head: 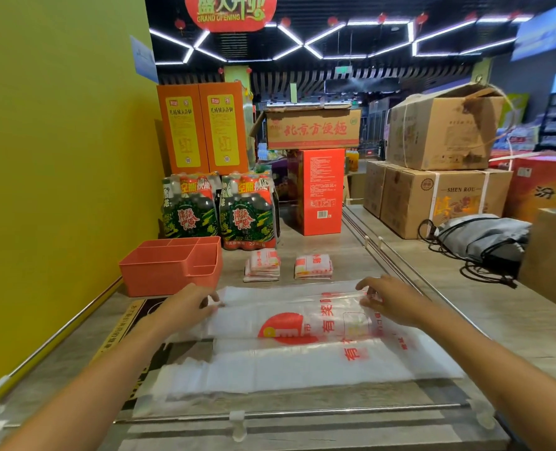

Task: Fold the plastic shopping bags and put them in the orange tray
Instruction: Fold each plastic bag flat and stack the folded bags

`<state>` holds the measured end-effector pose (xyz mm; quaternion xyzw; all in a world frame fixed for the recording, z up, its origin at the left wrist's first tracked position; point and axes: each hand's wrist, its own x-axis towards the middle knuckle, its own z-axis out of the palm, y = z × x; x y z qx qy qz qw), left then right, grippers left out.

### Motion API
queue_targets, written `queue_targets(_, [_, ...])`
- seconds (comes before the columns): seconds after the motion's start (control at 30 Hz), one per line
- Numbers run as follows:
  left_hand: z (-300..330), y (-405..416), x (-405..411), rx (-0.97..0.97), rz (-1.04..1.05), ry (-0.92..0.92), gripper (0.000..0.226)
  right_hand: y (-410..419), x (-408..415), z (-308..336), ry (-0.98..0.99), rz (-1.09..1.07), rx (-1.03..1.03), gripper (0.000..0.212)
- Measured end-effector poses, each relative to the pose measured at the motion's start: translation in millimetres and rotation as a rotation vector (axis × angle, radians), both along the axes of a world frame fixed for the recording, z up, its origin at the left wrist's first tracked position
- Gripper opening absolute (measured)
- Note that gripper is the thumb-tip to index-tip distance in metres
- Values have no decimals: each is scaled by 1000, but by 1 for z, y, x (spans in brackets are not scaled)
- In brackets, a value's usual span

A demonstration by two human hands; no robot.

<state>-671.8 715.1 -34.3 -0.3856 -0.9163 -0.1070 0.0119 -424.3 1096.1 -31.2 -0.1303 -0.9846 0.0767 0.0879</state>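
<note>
A clear plastic shopping bag (pixel 302 340) with red print lies flat across the counter, its far long edge partly lifted and folded toward me. My left hand (pixel 188 307) pinches that far edge near the handles on the left. At the right end, my right hand (pixel 390 301) pinches the same edge. The orange tray (pixel 159 275), with several compartments, stands at the back left by the yellow wall and looks empty. Two folded bags (pixel 262 266) (pixel 313 266) rest side by side on the counter behind the flat bag.
Shrink-wrapped bottle packs (pixel 218 213) and a red carton (pixel 322 193) stand behind the folded bags. Cardboard boxes (pixel 439 200) and a grey drawstring bag (pixel 484 239) sit at the right. A metal rail (pixel 302 413) edges the counter in front.
</note>
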Motion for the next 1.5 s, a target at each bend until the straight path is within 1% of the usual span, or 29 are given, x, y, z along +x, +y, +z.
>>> queue_targets(0.03, [-2, 2, -1, -50, 7, 56, 24, -1, -2, -2, 6, -13, 39, 38])
queue_targets(0.07, [-3, 5, 1, -61, 7, 101, 30, -3, -4, -4, 20, -18, 82, 41])
queue_targets(0.1, [-5, 8, 4, -33, -5, 121, 34, -6, -6, -7, 67, -4, 125, 45])
queue_targets(0.17, [-6, 18, 23, 52, -80, 106, 40, -21, -8, -12, 215, 107, 174, 49])
queue_targets(0.2, [-8, 24, 34, 64, -144, 90, 43, -34, -8, -10, 255, 174, 177, 49])
queue_targets(0.23, [-8, 30, 47, 55, -216, 76, 48, -49, -7, -7, 246, 228, 159, 49])
queue_targets(0.3, [-12, 43, 73, -3, -327, 57, 58, -78, -9, -3, 121, 288, 90, 49])
queue_targets(0.33, [-16, 48, 81, -37, -350, 45, 61, -88, -11, -3, 22, 304, 66, 54])
queue_targets(0.4, [-27, 57, 87, -99, -344, -1, 67, -104, -17, -4, -124, 331, -3, 71])
queue_targets(0.43, [-33, 59, 84, -126, -331, -27, 69, -109, -21, -7, -156, 343, -45, 74])
queue_targets(0.53, [-44, 60, 80, -151, -309, -113, 70, -117, -28, -14, -168, 377, -128, 73])
queue_targets(0.63, [-49, 58, 76, -119, -293, -158, 80, -115, -32, -21, -190, 366, -137, 67])
queue_targets(0.73, [-47, 56, 71, -41, -279, -133, 64, -114, -36, -20, -210, 340, -88, 58])
queue_targets(0.8, [-44, 55, 69, 4, -259, -134, 59, -115, -41, -16, -216, 323, -56, 49])
queue_targets(0.87, [-40, 53, 70, 15, -256, -135, 58, -117, -48, -14, -218, 310, -6, 46])
queue_targets(0.97, [-35, 52, 73, 49, -269, -81, 57, -119, -55, -15, -200, 289, 76, 46])
queue_targets(1.07, [-35, 49, 71, 91, -266, 8, 55, -117, -57, -17, -163, 259, 108, 46])
queue_targets(1.17, [-38, 47, 67, 122, -240, 99, 44, -112, -55, -17, -94, 256, 97, 45])
queue_targets(1.23, [-36, 47, 69, 160, -212, 122, 38, -114, -52, -17, -25, 290, 81, 51])
queue_targets(1.3, [-34, 49, 73, 193, -233, 140, 37, -122, -53, -19, 3, 329, 109, 55])
queue_targets(1.4, [-33, 52, 83, 182, -262, 146, 35, -132, -58, -27, 3, 370, 158, 48])
queue_targets(1.5, [-37, 51, 78, 73, -238, 162, 43, -132, -56, -27, 15, 337, 165, 50])
